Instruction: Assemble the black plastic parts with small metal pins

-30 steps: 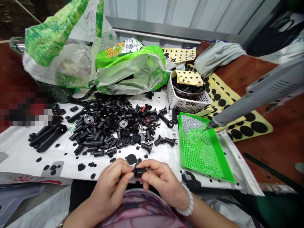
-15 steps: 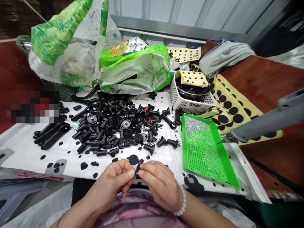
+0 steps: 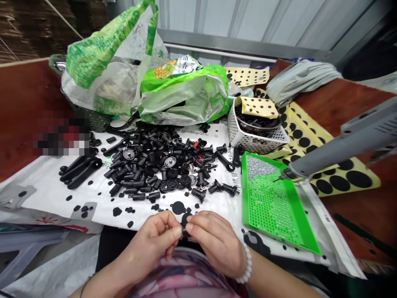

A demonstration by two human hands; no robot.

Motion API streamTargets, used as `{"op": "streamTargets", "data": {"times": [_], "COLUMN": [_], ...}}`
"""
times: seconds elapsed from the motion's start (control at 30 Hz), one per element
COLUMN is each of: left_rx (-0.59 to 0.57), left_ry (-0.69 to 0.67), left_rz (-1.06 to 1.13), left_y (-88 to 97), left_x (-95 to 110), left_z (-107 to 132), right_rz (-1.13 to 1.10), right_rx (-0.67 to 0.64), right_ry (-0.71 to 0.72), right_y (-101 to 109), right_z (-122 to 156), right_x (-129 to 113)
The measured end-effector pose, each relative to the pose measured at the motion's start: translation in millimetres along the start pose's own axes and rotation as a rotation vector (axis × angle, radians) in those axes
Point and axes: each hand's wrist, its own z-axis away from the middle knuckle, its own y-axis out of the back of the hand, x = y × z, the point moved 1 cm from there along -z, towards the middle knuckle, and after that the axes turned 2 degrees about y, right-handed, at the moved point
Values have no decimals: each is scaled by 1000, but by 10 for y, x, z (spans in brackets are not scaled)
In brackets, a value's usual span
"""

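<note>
Low at the front edge of the white sheet, my left hand (image 3: 161, 236) pinches a small dark part (image 3: 185, 230) between thumb and fingertips. My right hand (image 3: 215, 242), with a beaded bracelet at its wrist, has its fingers closed together against the other side of that part. Most of the part is hidden by the fingertips, and its kind cannot be made out. Beyond the hands lies a heap of black plastic pieces (image 3: 136, 184), mostly short cylinders. Ridged black discs (image 3: 168, 186) and a silvery slotted disc (image 3: 170, 162) lie among them.
At right, a green perforated tray (image 3: 245, 198) holds small silvery pieces, with a grey powered screwdriver (image 3: 325, 153) hanging over its edge. Behind stand a white basket (image 3: 245, 138) and green-and-white plastic bags (image 3: 186, 103). Black handle-like parts (image 3: 83, 173) lie at left.
The whole view has shifted, so the table contents appear a little further right. Both hands still hold the small dark part in nearly the same pose.
</note>
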Motion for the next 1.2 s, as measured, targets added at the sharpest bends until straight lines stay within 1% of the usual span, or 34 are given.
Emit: {"op": "streamTargets", "data": {"times": [0.1,0.2,0.3,0.4,0.5,0.57,0.6,0.67,0.8,0.9,0.97,1.03,1.07,1.13,1.2], "left_rx": [20,12,35,34,7,4,6,11,48,68,76,99,114,130,120], "left_ry": [-32,-19,-9,28,97,113,113,107,75,40,-5,-88,-140,-252,-361], "left_rz": [-74,-82,-67,-4,91,115,112,95,21,-111,-220,-342,-416,-583,-738], "left_y": [3,-14,-29,-30,-14,-4,-2,-9,-28,-15,5,28,39,60,78], "left_x": [-6,-10,-25,-60,-96,-105,-104,-93,-51,-20,-5,5,7,4,-4], "left_z": [-1,-20,-43,-56,-48,-37,-33,-33,-51,-53,-46,-34,-28,-17,-8], "right_rz": [-30,-6,23,64,68,46,38,40,12,-83,-161,-249,-297,-421,-621], "right_rx": [-2,-9,-40,-99,-215,-292,-314,-309,-207,-157,-149,-166,-178,-206,-220], "right_ry": [-71,-96,-119,-73,26,82,95,77,-70,-169,-233,-319,-378,-542,-771], "right_y": [-43,-73,-77,-37,27,53,56,42,-25,-45,-35,-21,-17,-22,-46], "right_z": [44,56,29,-39,-110,-129,-126,-103,-42,-29,-36,-43,-43,-32,-11], "right_x": [-18,-46,-62,-54,-23,5,17,37,50,46,42,35,31,23,15]}}
